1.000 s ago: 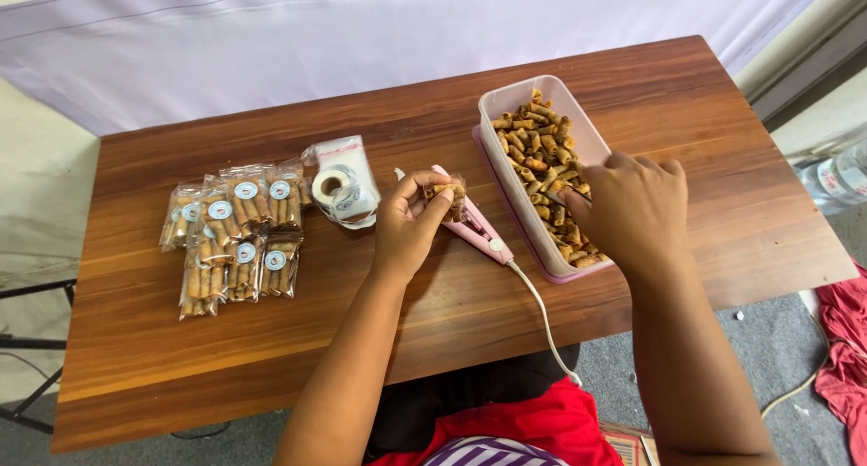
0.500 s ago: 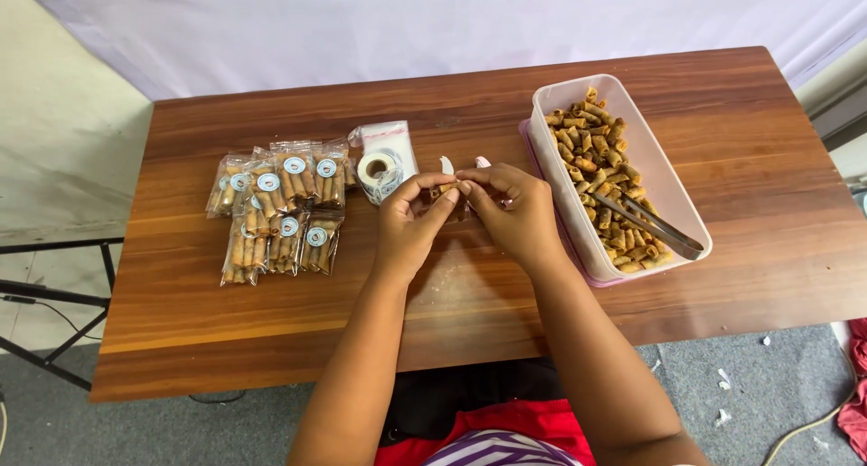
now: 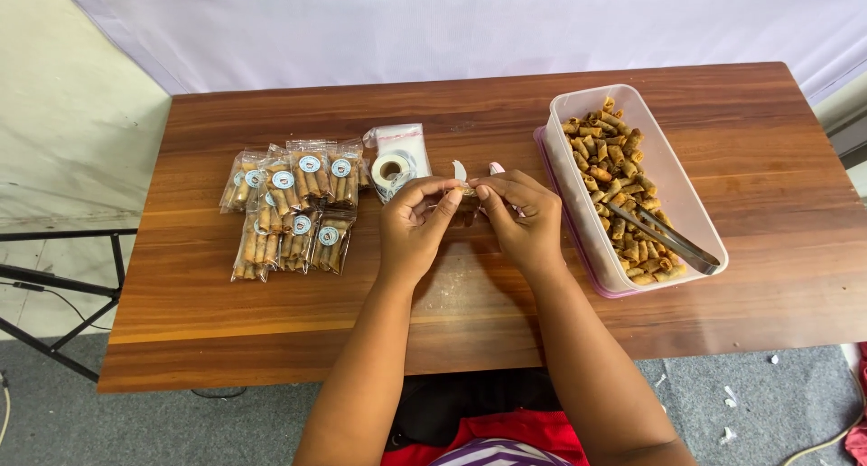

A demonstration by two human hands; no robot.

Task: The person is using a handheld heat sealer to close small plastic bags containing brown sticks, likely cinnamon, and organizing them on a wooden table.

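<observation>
while i watch from afar: left hand (image 3: pixel 414 227) and right hand (image 3: pixel 524 222) meet at table (image 3: pixel 271 340) centre, fingertips pinching one small clear packet (image 3: pixel 466 191) between them, lifted for handling; finished snack packets (image 3: pixel 293 206) stacked left, clear of work; sticker roll (image 3: pixel 394 170) just behind; tub of rolls (image 3: pixel 632 191) with tongs (image 3: pixel 664 236) right, within reach

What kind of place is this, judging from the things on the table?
Probably a small home or informal snack-packing spot. A wooden table stands before a hung white cloth, with a plastic tub of fried rolls, sealed little packets, and both hands working together.
</observation>
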